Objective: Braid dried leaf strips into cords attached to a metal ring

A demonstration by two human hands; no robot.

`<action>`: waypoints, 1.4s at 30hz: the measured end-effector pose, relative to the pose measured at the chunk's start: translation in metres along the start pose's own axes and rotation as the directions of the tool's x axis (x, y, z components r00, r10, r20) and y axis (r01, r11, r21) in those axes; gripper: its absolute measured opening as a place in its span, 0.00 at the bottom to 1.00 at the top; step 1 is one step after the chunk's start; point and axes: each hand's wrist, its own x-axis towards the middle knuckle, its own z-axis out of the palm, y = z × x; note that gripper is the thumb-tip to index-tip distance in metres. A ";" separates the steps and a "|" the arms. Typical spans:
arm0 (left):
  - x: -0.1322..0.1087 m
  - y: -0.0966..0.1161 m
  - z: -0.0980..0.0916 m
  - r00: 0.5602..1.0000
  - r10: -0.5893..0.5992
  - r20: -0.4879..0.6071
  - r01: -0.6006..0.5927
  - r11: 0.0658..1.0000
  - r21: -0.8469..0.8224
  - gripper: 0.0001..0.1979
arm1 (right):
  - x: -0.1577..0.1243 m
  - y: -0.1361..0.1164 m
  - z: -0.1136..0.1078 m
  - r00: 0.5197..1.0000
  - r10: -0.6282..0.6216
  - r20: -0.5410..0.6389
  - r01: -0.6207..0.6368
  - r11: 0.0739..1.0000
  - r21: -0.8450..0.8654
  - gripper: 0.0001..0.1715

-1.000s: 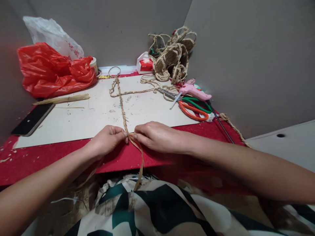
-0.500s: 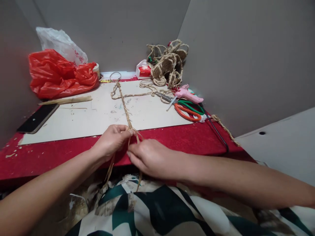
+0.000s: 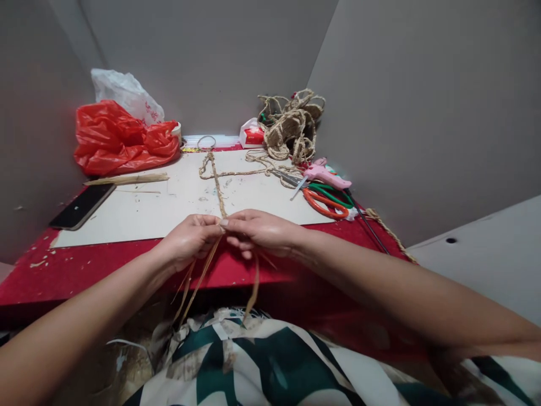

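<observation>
A straw braid (image 3: 218, 188) runs down the white board towards me, its near end between my two hands. My left hand (image 3: 190, 239) pinches that end, and loose straw strands (image 3: 204, 272) hang below it over the table edge. Against it, my right hand (image 3: 264, 232) is closed with thumb and forefinger at the same spot, its other fingers curled underneath. Another straw strand (image 3: 255, 285) drops from under my right hand towards my lap. The exact crossing of the strands is hidden by my fingertips.
On the left lie a phone (image 3: 83, 206), a bundle of dry straw (image 3: 127, 179) and a red plastic bag (image 3: 122, 144). To the right are orange-and-green-handled scissors (image 3: 325, 204), a pink glue gun (image 3: 326, 176) and a heap of braided straw rope (image 3: 291, 127). A tissue pack (image 3: 252, 135) stands behind.
My right hand has moved up and in, from below the braid's end to meet my left fingertips. The hanging strands have shifted, and the view has tilted slightly.
</observation>
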 end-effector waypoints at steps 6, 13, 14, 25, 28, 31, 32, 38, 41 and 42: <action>-0.002 0.003 -0.007 0.999 -0.007 0.032 0.001 0.982 0.191 0.08 | 0.008 -0.002 -0.014 0.975 0.165 0.146 -0.147 0.981 -0.130 0.23; -0.001 0.004 -0.015 0.982 0.184 0.044 -0.170 0.756 0.632 0.11 | 0.011 0.007 0.002 0.978 0.210 0.011 -0.210 0.966 0.151 0.19; -0.003 0.004 -0.014 0.979 0.199 0.053 -0.182 0.716 0.674 0.12 | 0.010 0.009 0.007 0.977 0.211 -0.031 -0.202 0.961 0.189 0.18; -0.020 -0.012 0.011 0.978 0.185 -0.092 -0.086 0.769 0.634 0.05 | 0.007 0.017 0.034 0.980 0.160 -0.121 -0.079 0.861 0.503 0.18; -0.016 -0.025 0.013 0.953 0.275 -0.125 -0.131 0.749 0.649 0.04 | 0.008 0.019 0.038 0.980 0.153 -0.128 -0.070 0.866 0.495 0.16; -0.017 -0.030 0.015 0.951 0.283 -0.122 -0.155 0.779 0.607 0.05 | 0.007 0.021 0.039 0.982 0.137 -0.127 -0.063 0.884 0.463 0.14; -0.019 -0.029 0.016 0.959 0.262 -0.111 -0.150 0.798 0.584 0.05 | 0.007 0.022 0.038 0.982 0.137 -0.129 -0.065 0.888 0.455 0.13; -0.027 -0.001 0.002 0.964 0.192 -0.181 -0.032 0.766 0.642 0.13 | 0.003 0.022 0.027 0.990 0.131 -0.049 -0.095 0.886 0.454 0.08; -0.017 0.005 -0.008 0.891 0.389 -0.233 -0.140 0.725 0.675 0.12 | 0.003 0.019 0.020 0.994 0.109 0.017 -0.104 0.886 0.452 0.05; -0.012 0.004 -0.009 0.908 0.370 -0.195 -0.173 0.758 0.629 0.11 | 0.003 0.018 0.019 0.995 0.099 0.032 -0.103 0.890 0.444 0.04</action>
